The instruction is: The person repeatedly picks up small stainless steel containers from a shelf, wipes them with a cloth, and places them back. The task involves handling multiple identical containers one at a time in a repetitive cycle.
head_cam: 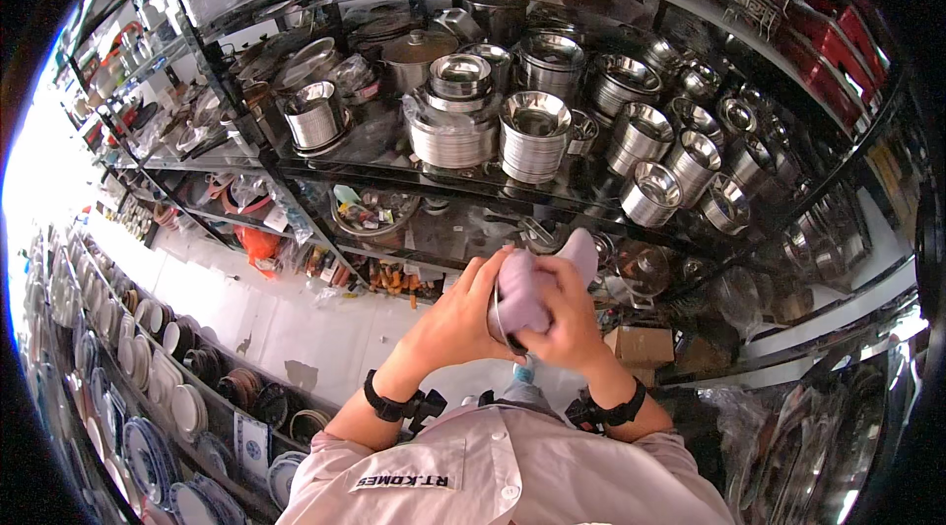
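Observation:
Both hands are raised in front of my chest, before the shelf. My left hand (462,311), at the picture's left, holds a round metal-rimmed bowl or similar vessel (498,318), seen edge-on. My right hand (565,311) presses a light purple cloth (517,288) against it, and a loose end of the cloth sticks up beyond the fingers. The cloth and fingers hide most of the vessel. Behind the hands, stacks of stainless steel bowls (536,137) stand on the black-framed shelf.
Racks of plates (188,410) line the lower left. A cardboard box (639,346) stands low at the right, near plastic-wrapped goods (783,444). Lidded pots (419,56) and a stack of steel plates (452,141) share the shelf, whose dark front edge (458,189) lies beyond the hands.

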Demonstrator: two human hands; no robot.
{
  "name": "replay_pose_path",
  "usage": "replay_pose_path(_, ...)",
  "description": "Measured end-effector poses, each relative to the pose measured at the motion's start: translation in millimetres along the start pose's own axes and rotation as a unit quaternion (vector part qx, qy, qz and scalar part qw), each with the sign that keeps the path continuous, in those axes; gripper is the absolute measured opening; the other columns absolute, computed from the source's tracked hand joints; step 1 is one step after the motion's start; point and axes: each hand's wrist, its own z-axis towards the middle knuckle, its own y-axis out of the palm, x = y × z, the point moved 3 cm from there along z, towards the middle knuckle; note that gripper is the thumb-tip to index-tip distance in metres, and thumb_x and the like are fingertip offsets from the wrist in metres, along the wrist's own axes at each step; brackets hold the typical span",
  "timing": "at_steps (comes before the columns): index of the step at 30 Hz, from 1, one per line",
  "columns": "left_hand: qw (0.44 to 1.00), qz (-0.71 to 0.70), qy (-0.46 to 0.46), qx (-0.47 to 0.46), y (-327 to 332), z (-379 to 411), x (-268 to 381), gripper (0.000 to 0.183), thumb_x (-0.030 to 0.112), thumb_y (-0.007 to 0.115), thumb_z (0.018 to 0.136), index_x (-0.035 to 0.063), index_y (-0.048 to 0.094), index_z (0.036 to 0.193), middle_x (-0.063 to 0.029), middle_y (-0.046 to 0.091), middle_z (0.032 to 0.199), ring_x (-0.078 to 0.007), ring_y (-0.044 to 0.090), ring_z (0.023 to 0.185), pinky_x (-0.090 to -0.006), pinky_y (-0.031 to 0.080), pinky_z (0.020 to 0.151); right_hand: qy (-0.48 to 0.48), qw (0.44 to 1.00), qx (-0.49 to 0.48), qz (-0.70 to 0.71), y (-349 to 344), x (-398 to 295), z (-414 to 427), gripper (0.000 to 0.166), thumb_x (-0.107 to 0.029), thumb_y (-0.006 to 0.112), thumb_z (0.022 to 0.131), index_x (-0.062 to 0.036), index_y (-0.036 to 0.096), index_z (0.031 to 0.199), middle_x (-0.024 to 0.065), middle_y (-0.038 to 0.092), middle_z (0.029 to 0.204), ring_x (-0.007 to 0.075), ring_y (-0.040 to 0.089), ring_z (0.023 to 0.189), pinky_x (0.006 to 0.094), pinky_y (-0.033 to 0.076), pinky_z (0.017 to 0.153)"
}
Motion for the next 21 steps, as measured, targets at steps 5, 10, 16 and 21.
replay_pose_path(5,0.995,-0.017,-0.053,-0.077,-4.0,-1.8,3.5,0.140,0.031,0.102,0.049,0.0085,0.025,0.163,-0.0187,0.052,0.125,-0.0432,0.061,0.112,-0.0471,0.054,0.093,-0.056,0.990,-0.114,-0.055,7.6,-0.9,-9.4,0.040,-0.024,0.076,0.063,-0.0135,0.077,0.102,0.0043,0.066,0.124,0.0312,0.063,0.111,0.0481,0.057,0.078)
replay_pose_path(10,0.995,0.041,-0.041,-0.086,0.4,0.8,15.9,0.125,0.018,0.101,0.049,0.0103,0.041,0.158,-0.0168,0.051,0.127,-0.0388,0.061,0.113,-0.0443,0.056,0.093,0.067,0.982,-0.169,-0.048,11.0,5.5,-15.4,0.027,-0.021,0.074,0.071,-0.0098,0.075,0.095,0.0090,0.071,0.116,0.0347,0.067,0.097,0.0516,0.056,0.075)
replay_pose_path(16,0.999,0.006,-0.004,-0.051,2.2,2.9,17.4,0.117,0.008,0.098,0.053,0.0141,0.043,0.157,-0.0176,0.048,0.130,-0.0387,0.059,0.116,-0.0447,0.056,0.096,0.232,0.857,-0.247,0.387,3.7,40.4,-25.6,0.030,-0.017,0.073,0.087,-0.0027,0.071,0.113,0.0096,0.074,0.101,0.0229,0.070,0.094,0.0393,0.055,0.083)
replay_pose_path(21,1.000,-0.002,0.008,-0.028,5.8,-0.5,11.7,0.116,0.009,0.098,0.054,0.0135,0.045,0.156,-0.0191,0.047,0.129,-0.0390,0.058,0.117,-0.0440,0.055,0.097,0.371,0.804,-0.071,0.459,14.8,33.4,-20.9,0.025,-0.016,0.068,0.097,-0.0005,0.069,0.118,0.0024,0.072,0.110,0.0115,0.066,0.099,0.0315,0.054,0.085)
